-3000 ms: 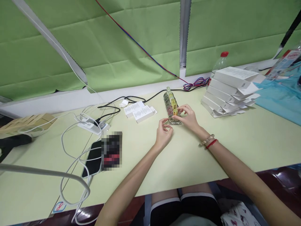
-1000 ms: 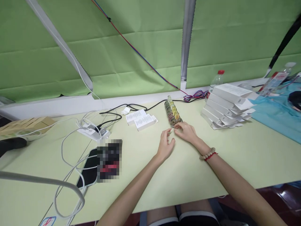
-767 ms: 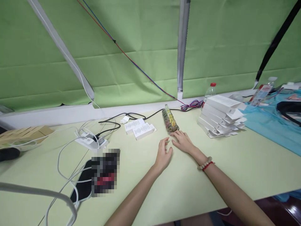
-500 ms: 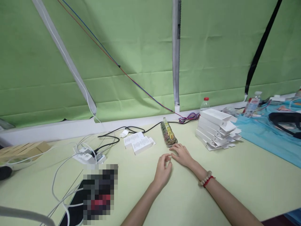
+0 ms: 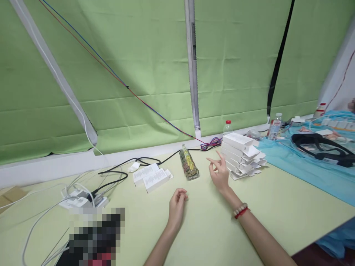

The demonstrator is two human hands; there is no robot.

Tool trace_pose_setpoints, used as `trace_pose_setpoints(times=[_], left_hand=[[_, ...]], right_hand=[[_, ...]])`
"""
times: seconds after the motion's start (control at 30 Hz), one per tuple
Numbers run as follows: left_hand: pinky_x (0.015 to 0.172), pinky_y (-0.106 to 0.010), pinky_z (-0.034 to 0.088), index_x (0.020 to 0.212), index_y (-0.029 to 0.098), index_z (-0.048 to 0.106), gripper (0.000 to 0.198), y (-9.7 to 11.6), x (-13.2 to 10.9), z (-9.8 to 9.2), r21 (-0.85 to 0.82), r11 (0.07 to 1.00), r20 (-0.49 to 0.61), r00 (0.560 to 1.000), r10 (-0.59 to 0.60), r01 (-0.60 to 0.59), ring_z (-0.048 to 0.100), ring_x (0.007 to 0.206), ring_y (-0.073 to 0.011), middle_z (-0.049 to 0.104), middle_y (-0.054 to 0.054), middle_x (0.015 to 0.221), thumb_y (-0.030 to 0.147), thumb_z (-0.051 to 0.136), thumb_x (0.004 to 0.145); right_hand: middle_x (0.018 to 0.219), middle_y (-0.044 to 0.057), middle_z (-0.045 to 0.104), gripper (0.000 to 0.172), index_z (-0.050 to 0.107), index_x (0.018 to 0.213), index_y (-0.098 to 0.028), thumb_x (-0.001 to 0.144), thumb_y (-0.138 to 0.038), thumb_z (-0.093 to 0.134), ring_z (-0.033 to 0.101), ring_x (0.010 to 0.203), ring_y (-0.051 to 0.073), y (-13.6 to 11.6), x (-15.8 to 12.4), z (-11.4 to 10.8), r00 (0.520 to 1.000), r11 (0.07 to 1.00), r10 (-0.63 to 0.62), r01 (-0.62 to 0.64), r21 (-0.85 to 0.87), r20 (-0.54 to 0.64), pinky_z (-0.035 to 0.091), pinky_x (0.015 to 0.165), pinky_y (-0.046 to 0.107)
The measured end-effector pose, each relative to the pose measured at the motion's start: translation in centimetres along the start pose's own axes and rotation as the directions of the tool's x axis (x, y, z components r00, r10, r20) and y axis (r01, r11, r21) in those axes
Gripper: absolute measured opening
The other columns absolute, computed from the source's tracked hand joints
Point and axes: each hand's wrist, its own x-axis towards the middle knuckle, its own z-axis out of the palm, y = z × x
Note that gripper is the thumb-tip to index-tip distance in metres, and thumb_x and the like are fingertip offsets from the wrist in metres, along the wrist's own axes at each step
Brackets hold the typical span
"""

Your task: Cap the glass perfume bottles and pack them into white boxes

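Observation:
A row of small glass bottles with yellow caps (image 5: 188, 166) lies on the pale green table (image 5: 277, 199). My right hand (image 5: 218, 173) is raised just left of a stack of white boxes (image 5: 241, 154), fingers spread and holding nothing. My left hand (image 5: 176, 207) rests on the table nearer to me, fingers loosely curled with nothing visible in them. Beads and a red string circle my right wrist. Both hands are clear of the bottles.
Two white boxes (image 5: 151, 177) lie left of the bottles. Black and white cables and a power strip (image 5: 83, 197) spread at the left. Behind the stack stands a water bottle (image 5: 227, 127). A blue cloth (image 5: 310, 162) with black gear covers the right.
My right hand has lifted off the table by the bottles and moved right toward the box stack. My left hand drew back slightly. The view has tilted up and turned right.

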Motion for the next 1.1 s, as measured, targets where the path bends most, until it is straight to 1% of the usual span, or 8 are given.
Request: trace_pose_setpoints(times=[0.13, 0.27, 0.37, 0.5, 0.67, 0.87, 1.0, 1.1], left_hand=[[0.065, -0.025, 0.037, 0.077, 0.019, 0.055, 0.022, 0.0, 0.0, 0.0, 0.013, 1.0, 0.021, 1.0, -0.008, 0.008, 0.052, 0.069, -0.0155, 0.055, 0.0, 0.064, 0.039, 0.049, 0.072], [0.066, -0.025, 0.037, 0.076, 0.019, 0.055, 0.019, 0.0, -0.1, 0.1, 0.025, 1.0, 0.037, 0.999, -0.014, 0.013, 0.051, 0.07, -0.0147, 0.054, 0.001, 0.064, 0.037, 0.048, 0.073], [0.066, -0.024, 0.037, 0.076, 0.019, 0.055, 0.018, 0.1, -0.2, 0.2, 0.029, 0.999, 0.044, 0.999, -0.022, 0.02, 0.051, 0.07, -0.0147, 0.054, 0.001, 0.065, 0.036, 0.047, 0.074], [0.066, -0.024, 0.037, 0.076, 0.019, 0.055, 0.017, 0.2, -0.4, 0.3, 0.026, 0.999, 0.04, 0.999, -0.025, 0.024, 0.051, 0.071, -0.0146, 0.054, 0.0, 0.067, 0.034, 0.047, 0.074], [0.065, -0.024, 0.037, 0.075, 0.018, 0.054, 0.017, 0.3, -0.6, 0.4, 0.011, 0.999, 0.035, 0.998, -0.046, 0.045, 0.051, 0.069, -0.014, 0.054, 0.001, 0.065, 0.033, 0.046, 0.074], [0.064, -0.024, 0.036, 0.074, 0.018, 0.055, 0.017, 0.6, -0.8, 0.5, 0.0, 0.999, 0.028, 0.998, -0.049, 0.049, 0.051, 0.069, -0.0138, 0.054, 0.0, 0.065, 0.033, 0.047, 0.071], [0.062, -0.024, 0.036, 0.074, 0.018, 0.055, 0.016, 0.4, -0.7, 0.6, -0.02, 0.999, 0.021, 0.999, -0.049, 0.049, 0.05, 0.067, -0.0135, 0.054, 0.0, 0.065, 0.032, 0.049, 0.071], [0.061, -0.023, 0.036, 0.083, 0.019, 0.053, 0.019, 0.0, -0.5, 0.6, -0.101, 0.994, -0.018, 0.999, -0.036, 0.034, 0.049, 0.065, -0.0125, 0.054, 0.0, 0.067, 0.034, 0.048, 0.074]], right_hand=[[0.137, 0.01, 0.042, 0.034, 0.07, 0.097, -0.027, 0.079, -0.02, 0.042, 0.063, 0.084, 0.017, 1.2, 1.9, -2.2, 0.977, 0.993, 0.025, -0.048, -0.103, -0.213, 0.051, 0.053, 0.027], [0.138, 0.013, 0.04, 0.035, 0.073, 0.088, -0.02, 0.08, -0.02, 0.039, 0.064, 0.074, 0.016, 2.6, 3.3, -4.0, 0.897, 0.99, 0.062, -0.11, -0.085, -0.438, 0.048, 0.05, 0.028], [0.137, 0.015, 0.041, 0.035, 0.073, 0.087, -0.017, 0.079, -0.02, 0.039, 0.065, 0.071, 0.015, 3.4, 3.8, -4.6, 0.842, 0.99, 0.086, -0.132, -0.049, -0.533, 0.046, 0.05, 0.028], [0.131, 0.014, 0.047, 0.034, 0.072, 0.09, -0.016, 0.076, -0.017, 0.041, 0.063, 0.064, 0.013, 3.8, 3.5, -4.3, 0.829, 0.975, 0.2, -0.221, 0.024, -0.522, 0.046, 0.048, 0.027], [0.122, 0.016, 0.052, 0.037, 0.068, 0.1, -0.016, 0.076, -0.018, 0.041, 0.064, 0.074, 0.017, 3.0, 2.7, -3.2, 0.872, 0.967, 0.237, -0.252, 0.022, -0.429, 0.046, 0.046, 0.026], [0.123, 0.017, 0.05, 0.047, 0.051, 0.126, -0.017, 0.081, -0.017, 0.041, 0.064, 0.084, 0.019, 2.6, 2.1, -2.0, 0.929, 0.999, 0.041, -0.04, 0.009, -0.369, 0.053, 0.051, 0.027], [0.116, 0.013, 0.055, 0.051, 0.046, 0.13, -0.023, 0.081, -0.009, 0.044, 0.058, 0.105, 0.022, 1.4, 0.6, -0.7, 0.897, 0.961, -0.275, 0.266, -0.075, -0.345, 0.053, 0.082, 0.037], [0.103, 0.009, 0.059, 0.054, 0.046, 0.129, -0.025, 0.079, -0.006, 0.048, 0.06, 0.095, 0.019, -0.5, -1.6, 0.5, 0.852, 0.883, -0.463, 0.468, -0.04, -0.245, 0.054, 0.077, 0.031]])
